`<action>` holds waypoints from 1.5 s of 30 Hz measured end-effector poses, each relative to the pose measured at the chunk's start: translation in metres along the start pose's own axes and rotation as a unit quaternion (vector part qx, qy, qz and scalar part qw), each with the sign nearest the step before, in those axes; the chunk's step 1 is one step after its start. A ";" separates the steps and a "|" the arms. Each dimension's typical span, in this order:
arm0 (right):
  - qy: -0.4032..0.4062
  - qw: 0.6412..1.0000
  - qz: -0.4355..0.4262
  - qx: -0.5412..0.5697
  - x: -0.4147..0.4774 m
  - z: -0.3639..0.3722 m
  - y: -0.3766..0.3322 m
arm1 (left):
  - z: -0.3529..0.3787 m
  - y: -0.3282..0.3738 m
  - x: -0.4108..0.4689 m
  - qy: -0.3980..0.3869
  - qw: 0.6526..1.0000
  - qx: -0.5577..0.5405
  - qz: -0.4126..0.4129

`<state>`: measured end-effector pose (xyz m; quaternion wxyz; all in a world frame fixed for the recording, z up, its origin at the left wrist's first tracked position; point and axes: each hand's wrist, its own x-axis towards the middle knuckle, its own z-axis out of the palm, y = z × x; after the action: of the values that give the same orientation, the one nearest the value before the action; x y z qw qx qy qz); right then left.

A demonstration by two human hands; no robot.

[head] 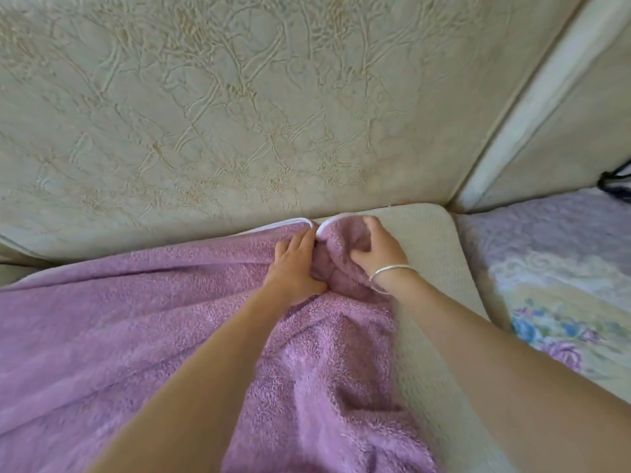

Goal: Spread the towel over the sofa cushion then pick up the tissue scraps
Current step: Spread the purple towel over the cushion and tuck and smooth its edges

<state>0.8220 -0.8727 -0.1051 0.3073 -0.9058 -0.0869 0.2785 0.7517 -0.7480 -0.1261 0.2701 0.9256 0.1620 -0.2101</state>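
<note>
A fluffy purple towel (112,319) with a white hem lies over most of the beige sofa cushion (430,254), bunched into a fold near its far right corner. My left hand (295,264) presses flat on the towel just left of that fold, fingers toward the white hem. My right hand (375,250), with a silver bangle on the wrist, grips the bunched fold from the right. A strip of bare cushion shows to the right of the towel. No tissue scraps are visible.
The wrinkled beige sofa backrest (222,107) rises right behind the cushion. A second backrest panel (553,124) angles off at the right. Beside the cushion on the right lies a floral-patterned seat cover (560,285). A dark cord (618,180) shows at the right edge.
</note>
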 end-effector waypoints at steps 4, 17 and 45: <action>0.047 0.994 -0.006 -0.100 -0.008 -0.008 -0.010 | -0.009 0.014 -0.001 0.012 1.000 -0.001 -0.002; 0.135 0.972 -0.147 -0.127 0.020 -0.081 -0.006 | -0.010 0.036 0.008 0.100 0.994 -0.047 -0.023; 0.063 0.980 -0.168 -0.086 -0.007 -0.075 0.025 | -0.026 0.058 0.010 0.105 0.980 0.045 0.160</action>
<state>0.8576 -0.9332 -0.0673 0.2759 -0.9171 -0.2414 0.1570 0.7917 -0.7784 -0.0859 0.2392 0.9678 0.0298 -0.0726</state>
